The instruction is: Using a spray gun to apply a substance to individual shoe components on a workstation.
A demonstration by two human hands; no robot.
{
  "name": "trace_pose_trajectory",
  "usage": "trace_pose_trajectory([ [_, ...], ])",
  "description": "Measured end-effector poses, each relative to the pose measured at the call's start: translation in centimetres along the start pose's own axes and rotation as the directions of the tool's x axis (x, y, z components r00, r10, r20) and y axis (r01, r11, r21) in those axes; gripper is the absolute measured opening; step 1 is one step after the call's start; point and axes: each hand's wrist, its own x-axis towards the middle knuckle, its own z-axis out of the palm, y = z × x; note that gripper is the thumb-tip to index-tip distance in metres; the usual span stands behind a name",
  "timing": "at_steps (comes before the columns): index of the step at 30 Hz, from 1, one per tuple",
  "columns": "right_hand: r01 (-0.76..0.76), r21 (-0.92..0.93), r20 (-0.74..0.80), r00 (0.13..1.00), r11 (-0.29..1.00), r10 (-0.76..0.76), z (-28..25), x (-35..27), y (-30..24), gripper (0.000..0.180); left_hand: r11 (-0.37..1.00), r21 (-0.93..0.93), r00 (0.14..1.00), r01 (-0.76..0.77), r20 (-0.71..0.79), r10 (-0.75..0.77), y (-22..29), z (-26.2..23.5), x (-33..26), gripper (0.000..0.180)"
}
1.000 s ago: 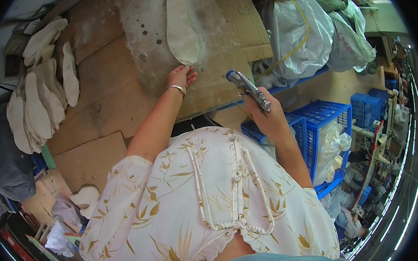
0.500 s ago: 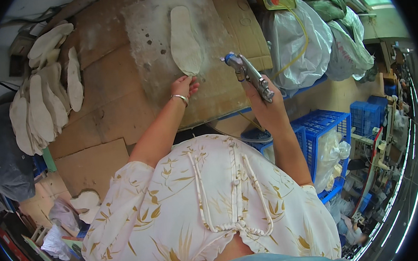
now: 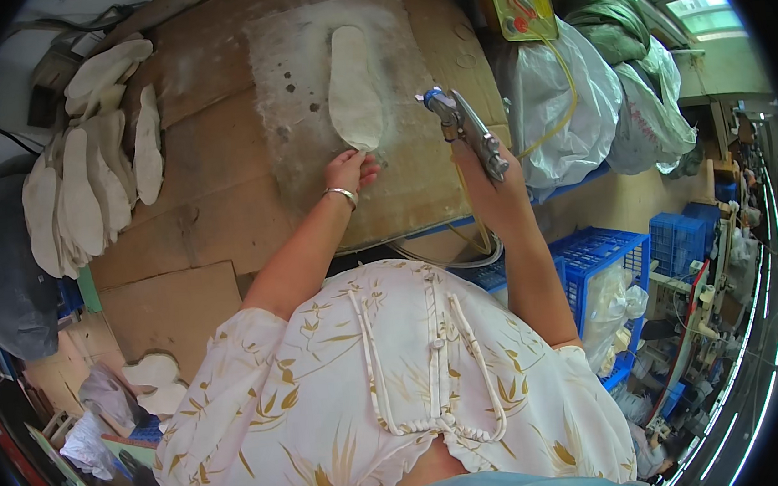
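Insole stack (image 3: 92, 189) left of cardboard (image 3: 209, 157)

Insole (image 3: 354, 86): matt, pale, smooth. Spray gun (image 3: 467, 132): glossy metal. Worktop sheet (image 3: 294, 77): rough cardboard, speckled with residue. Bags (image 3: 570, 105): glossy plastic film. Crate (image 3: 609, 258): blue plastic lattice.

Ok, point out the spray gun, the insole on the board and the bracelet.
spray gun (image 3: 464, 127), head view, metal body.
insole (image 3: 354, 86), head view, its middle.
bracelet (image 3: 342, 195), head view, band on the left wrist.
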Motion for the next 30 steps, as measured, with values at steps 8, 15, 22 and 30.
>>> trace_pose_trajectory([
  [8,-0.178,0.280,0.015,0.983,0.944,0.181,-3.3,-3.7,2.1,0.024,0.806,-0.369,0.805,-0.464,0.206,0.557,8.2,-0.9,-7.2,0.020],
  [15,-0.221,0.202,0.256,0.952,0.954,0.166,-2.0,-2.7,2.6,0.029,0.490,-0.615,0.679,-0.618,-0.104,0.727,11.0,-11.1,-18.5,0.015],
  [22,-0.042,0.094,0.486,0.874,0.995,-0.009,3.3,-1.6,-0.4,0.030,0.150,-0.417,0.397,-0.896,-0.604,0.691,8.7,-26.0,-26.3,0.012],
  [30,-0.056,0.024,0.594,0.804,0.998,0.030,9.3,-2.5,-3.0,0.025,-0.020,-0.092,0.071,-0.996,-0.875,0.479,8.6,-47.6,-30.9,0.022],
])
